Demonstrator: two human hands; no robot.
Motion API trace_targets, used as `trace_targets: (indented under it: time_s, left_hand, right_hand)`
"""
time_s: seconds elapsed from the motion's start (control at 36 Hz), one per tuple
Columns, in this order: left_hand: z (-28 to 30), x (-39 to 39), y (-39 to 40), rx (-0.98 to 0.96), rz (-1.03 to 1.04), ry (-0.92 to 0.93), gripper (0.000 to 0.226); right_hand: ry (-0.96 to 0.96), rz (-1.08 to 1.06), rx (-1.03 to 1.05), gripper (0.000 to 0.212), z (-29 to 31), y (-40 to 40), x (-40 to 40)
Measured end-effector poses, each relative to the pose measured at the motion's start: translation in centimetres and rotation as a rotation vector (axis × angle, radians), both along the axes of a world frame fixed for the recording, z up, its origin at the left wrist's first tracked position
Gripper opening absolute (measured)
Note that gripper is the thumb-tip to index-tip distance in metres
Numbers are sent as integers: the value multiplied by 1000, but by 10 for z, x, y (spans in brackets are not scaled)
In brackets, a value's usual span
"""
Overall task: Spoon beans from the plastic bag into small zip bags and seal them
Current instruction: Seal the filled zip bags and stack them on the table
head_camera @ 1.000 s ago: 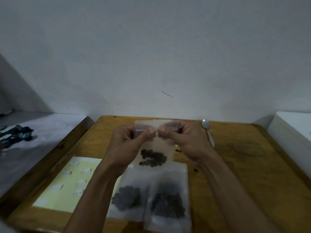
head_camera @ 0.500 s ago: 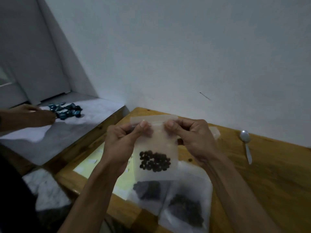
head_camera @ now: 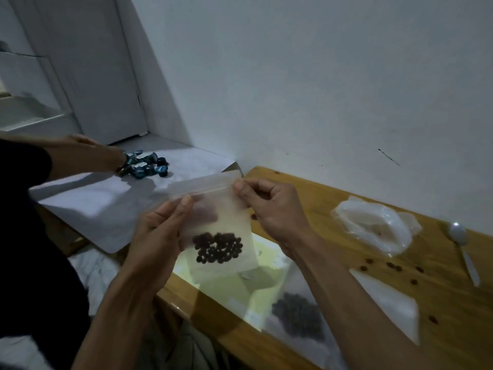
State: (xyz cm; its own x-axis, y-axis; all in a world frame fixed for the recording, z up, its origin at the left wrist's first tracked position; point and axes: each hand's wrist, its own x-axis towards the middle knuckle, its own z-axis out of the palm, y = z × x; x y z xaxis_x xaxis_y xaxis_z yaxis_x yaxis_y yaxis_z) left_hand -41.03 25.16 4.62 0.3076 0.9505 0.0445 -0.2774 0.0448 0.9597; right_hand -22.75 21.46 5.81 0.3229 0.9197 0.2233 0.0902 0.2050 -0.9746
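I hold a small clear zip bag point(head_camera: 226, 217) upright in front of me, with dark beans point(head_camera: 217, 247) heaped at its bottom. My left hand point(head_camera: 160, 236) pinches its left side below the zip strip. My right hand point(head_camera: 269, 209) pinches the right end of the zip strip. The crumpled plastic bag point(head_camera: 373, 225) lies on the wooden table point(head_camera: 440, 303) to the right, with a silver spoon point(head_camera: 462, 247) beyond it. Another filled zip bag point(head_camera: 297, 316) lies flat near the table's front edge.
Loose beans point(head_camera: 392, 265) are scattered on the wood near the spoon. A pale yellow sheet point(head_camera: 226, 287) lies under the held bag. At the left, another person's arm point(head_camera: 80, 156) reaches to blue capsules point(head_camera: 146, 164) on a grey surface. A white wall stands behind.
The view has swung left and closer. My hands have slid apart along the zip strip, the right to its right end. The other person's arm has come further into view.
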Motion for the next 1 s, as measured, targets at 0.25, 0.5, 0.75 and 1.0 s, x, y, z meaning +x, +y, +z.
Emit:
trace_targets:
  time_s: [0.25, 0.5, 0.75, 1.0]
  left_hand:
    - [-26, -29, 39, -157, 336, -196, 24]
    - [-34, -37, 57, -96, 413, -177, 18]
    - [-35, -35, 58, -93, 395, -136, 17]
    - [-28, -24, 55, -89, 332, -22, 22]
  right_hand:
    - [-761, -171, -552, 26, -55, -7, -2]
    - [-972, -179, -728, 33, -69, -3, -34]
    - [-854, -222, -703, 33, -85, 10, -40]
    - [-748, -201, -460, 18, -39, 1, -27]
